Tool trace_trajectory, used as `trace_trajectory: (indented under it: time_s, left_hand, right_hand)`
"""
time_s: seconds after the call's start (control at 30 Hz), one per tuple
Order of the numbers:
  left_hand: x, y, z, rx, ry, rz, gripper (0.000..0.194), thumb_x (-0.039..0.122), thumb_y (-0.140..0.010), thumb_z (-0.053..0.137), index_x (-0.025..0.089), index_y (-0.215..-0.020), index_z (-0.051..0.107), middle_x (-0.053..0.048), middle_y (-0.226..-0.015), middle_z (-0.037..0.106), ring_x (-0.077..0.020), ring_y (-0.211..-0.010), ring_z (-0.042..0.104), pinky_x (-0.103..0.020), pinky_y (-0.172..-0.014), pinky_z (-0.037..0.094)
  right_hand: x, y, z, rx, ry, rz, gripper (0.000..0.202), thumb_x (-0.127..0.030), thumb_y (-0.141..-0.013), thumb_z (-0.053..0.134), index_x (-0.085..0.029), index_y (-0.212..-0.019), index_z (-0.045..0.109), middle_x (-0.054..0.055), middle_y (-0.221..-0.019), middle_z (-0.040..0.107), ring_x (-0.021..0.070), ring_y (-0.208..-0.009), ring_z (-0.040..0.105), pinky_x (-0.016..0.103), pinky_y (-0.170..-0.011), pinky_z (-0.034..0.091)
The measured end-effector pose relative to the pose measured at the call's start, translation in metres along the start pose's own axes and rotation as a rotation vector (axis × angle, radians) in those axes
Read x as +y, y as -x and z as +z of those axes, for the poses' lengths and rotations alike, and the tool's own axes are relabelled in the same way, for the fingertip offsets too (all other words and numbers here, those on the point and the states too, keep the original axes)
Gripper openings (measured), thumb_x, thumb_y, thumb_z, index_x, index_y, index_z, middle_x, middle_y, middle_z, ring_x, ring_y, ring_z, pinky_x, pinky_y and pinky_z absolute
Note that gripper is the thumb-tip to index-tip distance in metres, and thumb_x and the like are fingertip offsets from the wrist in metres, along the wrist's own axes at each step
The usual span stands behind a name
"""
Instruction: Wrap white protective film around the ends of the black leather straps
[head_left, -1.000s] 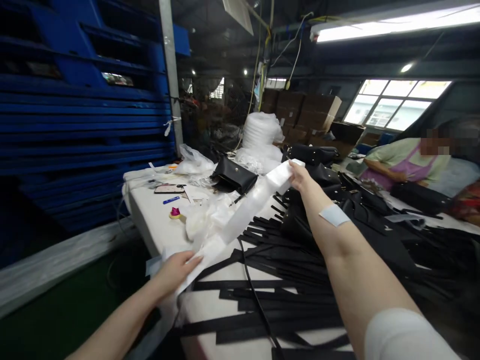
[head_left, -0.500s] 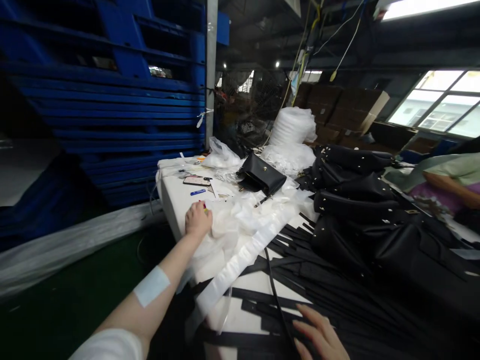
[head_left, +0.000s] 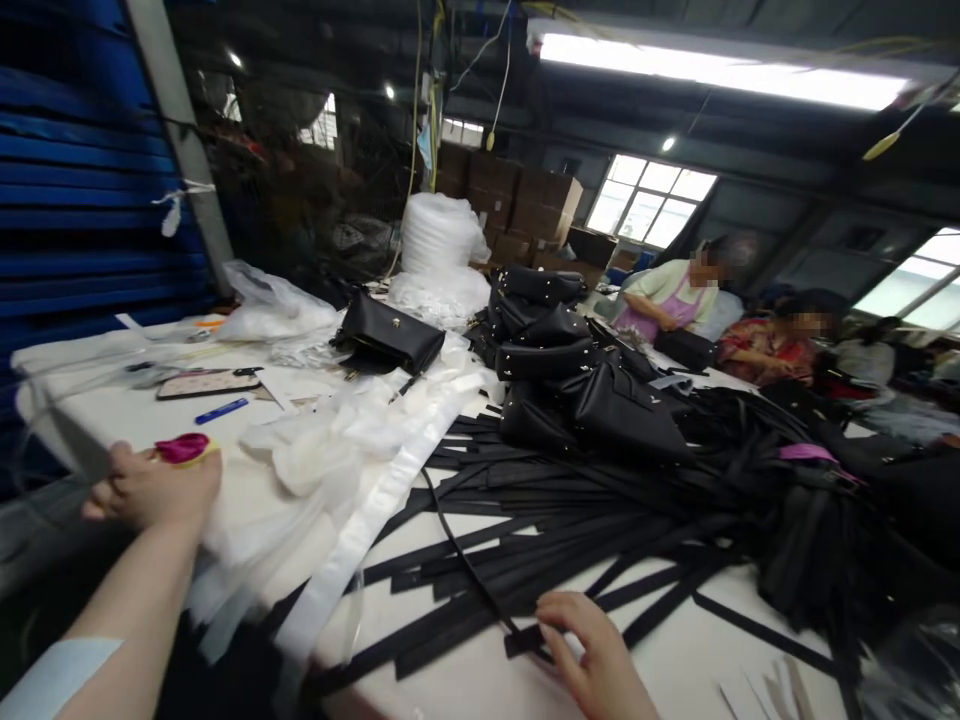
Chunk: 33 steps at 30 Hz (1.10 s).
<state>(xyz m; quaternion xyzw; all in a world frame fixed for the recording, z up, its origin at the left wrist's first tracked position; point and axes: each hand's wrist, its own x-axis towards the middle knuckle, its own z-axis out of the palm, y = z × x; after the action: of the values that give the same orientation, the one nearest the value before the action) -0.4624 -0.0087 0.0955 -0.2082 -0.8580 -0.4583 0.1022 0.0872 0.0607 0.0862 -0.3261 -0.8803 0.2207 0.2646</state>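
My left hand (head_left: 161, 485) is at the table's left edge, closed around a small magenta thing with a yellow rim (head_left: 182, 448), whose kind I cannot make out. At the near side, my right hand (head_left: 589, 650) pinches the end of a black strap (head_left: 525, 640). A thin black cord (head_left: 457, 545) runs from there up the table. Many flat black straps (head_left: 487, 520) fan out beyond the right hand. A blue marker (head_left: 221, 411) and a phone (head_left: 208, 384) lie past the left hand.
A black handbag (head_left: 390, 335) sits mid-table beside crumpled white plastic sleeves (head_left: 322, 430). Black bags are piled (head_left: 555, 360) behind the straps. A white foam roll (head_left: 439, 235) stands at the back. Two people (head_left: 667, 300) work at the far right, near a purple band (head_left: 808, 453).
The view has swung right. My right hand has gone from spread fingers to pinching the strap end. My left hand, still holding the magenta thing, is now farther from the plastic sleeves.
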Motion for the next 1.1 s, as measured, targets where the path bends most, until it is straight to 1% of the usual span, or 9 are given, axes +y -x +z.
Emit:
trace_trajectory:
  time_s: [0.07, 0.13, 0.23, 0.37, 0.53, 0.7, 0.87, 1.0, 1.1]
  left_hand:
    - [0.017, 0.035, -0.01, 0.163, -0.096, 0.078, 0.086, 0.052, -0.075, 0.062, 0.016, -0.14, 0.021, -0.017, -0.133, 0.057, -0.0524, -0.126, 0.039, -0.076, -0.096, 0.028]
    - [0.038, 0.079, -0.013, 0.11, -0.114, 0.175, 0.085, 0.048, -0.071, 0.069, 0.011, -0.137, 0.031, -0.018, -0.121, 0.065, -0.0457, -0.118, 0.052, -0.07, -0.099, 0.033]
    - [0.069, 0.158, -0.013, -0.2, -0.039, 0.376, 0.08, 0.042, -0.071, 0.071, 0.01, -0.135, 0.036, -0.016, -0.117, 0.067, -0.0368, -0.11, 0.059, -0.058, -0.1, 0.04]
    - [0.097, 0.259, -0.019, -0.608, 0.053, 0.591, 0.073, 0.035, -0.073, 0.071, 0.016, -0.135, 0.036, -0.01, -0.114, 0.068, -0.0306, -0.108, 0.058, -0.05, -0.104, 0.036]
    - [0.102, 0.326, -0.026, -0.868, 0.14, 0.655, 0.072, 0.029, -0.074, 0.068, 0.014, -0.136, 0.035, -0.01, -0.115, 0.068, -0.0289, -0.112, 0.057, -0.05, -0.108, 0.03]
    - [0.095, 0.343, -0.017, -0.902, 0.122, 0.689, 0.07, 0.026, -0.076, 0.066, 0.013, -0.138, 0.037, -0.012, -0.122, 0.066, -0.0281, -0.118, 0.054, -0.051, -0.111, 0.027]
    - [0.095, 0.328, -0.016, -0.85, 0.146, 0.814, 0.065, 0.032, -0.077, 0.066, 0.015, -0.135, 0.043, -0.014, -0.131, 0.059, -0.0283, -0.122, 0.053, -0.05, -0.11, 0.03]
    - [0.09, 0.288, -0.015, -0.605, 0.108, 0.794, 0.05, 0.033, -0.084, 0.059, 0.016, -0.13, 0.048, -0.014, -0.127, 0.062, -0.0275, -0.118, 0.055, -0.048, -0.108, 0.034]
    - [0.077, 0.258, -0.019, -0.392, 0.036, 0.683, 0.04, 0.033, -0.087, 0.055, 0.016, -0.123, 0.052, -0.014, -0.117, 0.065, -0.0299, -0.11, 0.059, -0.049, -0.101, 0.041]
  right_hand:
    - [-0.005, 0.006, -0.002, -0.034, -0.022, 0.06, 0.016, -0.023, -0.091, 0.051, -0.023, -0.097, 0.066, 0.009, -0.097, 0.07, 0.0214, -0.094, 0.066, 0.035, -0.084, 0.055]
    - [-0.009, 0.008, -0.005, -0.063, -0.051, 0.095, 0.017, -0.026, -0.091, 0.051, -0.023, -0.096, 0.067, 0.009, -0.097, 0.07, 0.0223, -0.095, 0.066, 0.036, -0.084, 0.055]
    - [-0.017, 0.008, -0.008, -0.093, -0.094, 0.116, 0.018, -0.028, -0.091, 0.051, -0.023, -0.098, 0.068, 0.01, -0.099, 0.069, 0.0228, -0.095, 0.065, 0.036, -0.082, 0.055]
    - [-0.038, 0.006, -0.006, -0.136, -0.131, 0.068, 0.017, -0.025, -0.09, 0.053, -0.022, -0.099, 0.067, 0.008, -0.097, 0.07, 0.0213, -0.094, 0.064, 0.036, -0.084, 0.053]
    - [-0.062, 0.009, 0.01, -0.214, -0.083, -0.063, 0.023, -0.024, -0.089, 0.055, -0.022, -0.11, 0.064, 0.008, -0.112, 0.067, 0.0206, -0.104, 0.06, 0.038, -0.094, 0.049]
    - [-0.059, 0.021, 0.028, -0.29, 0.219, -0.146, 0.042, -0.037, -0.089, 0.058, -0.018, -0.125, 0.059, 0.015, -0.143, 0.047, 0.0306, -0.135, 0.037, 0.05, -0.11, 0.034]
    - [-0.051, 0.032, 0.039, -0.307, 0.333, -0.166, 0.047, -0.041, -0.091, 0.054, -0.019, -0.133, 0.053, 0.013, -0.15, 0.039, 0.0306, -0.141, 0.028, 0.051, -0.112, 0.03]
    - [-0.055, 0.023, 0.034, -0.287, 0.302, -0.188, 0.037, -0.037, -0.089, 0.058, -0.022, -0.122, 0.062, 0.012, -0.146, 0.044, 0.0311, -0.138, 0.033, 0.05, -0.109, 0.034]
    - [-0.068, -0.006, 0.027, -0.224, 0.226, -0.226, 0.028, -0.032, -0.091, 0.054, -0.02, -0.114, 0.065, 0.013, -0.135, 0.055, 0.0279, -0.127, 0.046, 0.044, -0.105, 0.04]
